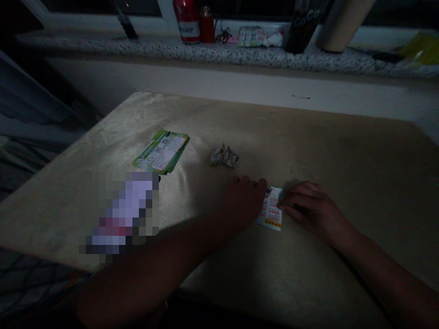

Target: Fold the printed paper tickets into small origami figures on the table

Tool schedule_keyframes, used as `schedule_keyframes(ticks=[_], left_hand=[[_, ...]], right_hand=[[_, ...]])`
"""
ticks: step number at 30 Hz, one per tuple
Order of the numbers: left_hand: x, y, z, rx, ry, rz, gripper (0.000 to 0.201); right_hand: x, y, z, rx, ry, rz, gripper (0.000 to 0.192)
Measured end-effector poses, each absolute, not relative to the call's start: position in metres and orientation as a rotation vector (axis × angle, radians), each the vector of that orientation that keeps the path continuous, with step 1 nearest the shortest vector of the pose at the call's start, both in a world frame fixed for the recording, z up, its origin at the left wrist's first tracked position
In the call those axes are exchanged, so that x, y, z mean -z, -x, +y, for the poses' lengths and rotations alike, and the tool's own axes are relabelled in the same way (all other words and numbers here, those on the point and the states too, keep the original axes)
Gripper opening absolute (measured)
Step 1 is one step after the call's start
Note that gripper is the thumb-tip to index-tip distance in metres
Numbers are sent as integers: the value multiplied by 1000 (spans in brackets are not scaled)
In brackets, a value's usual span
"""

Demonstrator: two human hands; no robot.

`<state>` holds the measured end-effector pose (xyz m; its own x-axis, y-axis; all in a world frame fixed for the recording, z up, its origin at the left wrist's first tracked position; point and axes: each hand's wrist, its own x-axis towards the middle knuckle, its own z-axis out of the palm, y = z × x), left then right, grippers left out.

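Printed paper slip point(271, 211) is pinned flat on the surface point(325, 151) at centre frame by left hand point(245, 197) and right hand point(313, 208).

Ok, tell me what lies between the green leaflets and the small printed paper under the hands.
In the head view, a crumpled paper ball lies between the green leaflets and the small printed paper.

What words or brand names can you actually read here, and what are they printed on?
"iser": end of a brand name on the red can on the sill.
"CoCo": on the dark bottle on the sill.
Green leaflets: print too small to read.
Small folded leaflet under both hands: print blurred, unreadable.
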<state>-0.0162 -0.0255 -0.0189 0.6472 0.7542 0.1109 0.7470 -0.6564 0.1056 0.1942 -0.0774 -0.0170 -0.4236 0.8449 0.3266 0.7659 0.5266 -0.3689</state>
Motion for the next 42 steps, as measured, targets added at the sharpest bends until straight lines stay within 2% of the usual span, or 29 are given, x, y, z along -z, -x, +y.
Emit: schedule_keyframes(ticks=[14, 24, 28, 35, 42], left_hand=[[17, 15, -26, -205, -2778, 1305, 17], [17, 13, -26, -210, -2784, 1325, 17], [18, 14, -26, -238, -2798, 1314, 17], [19, 15, -25, -229, -2792, 1297, 15], [19, 16, -25, -242, -2801, 1281, 16]], right_hand=[[12, -193, -84, -177, 1358, -2350, 10], [13, -195, -96, -207, 1442, -2353, 35], [12, -196, -97, -223, 1419, -2366, 36], [16, -200, -97, -251, 1335, -2370, 22], [17, -201, -105, -92, 1474, -2427, 41]])
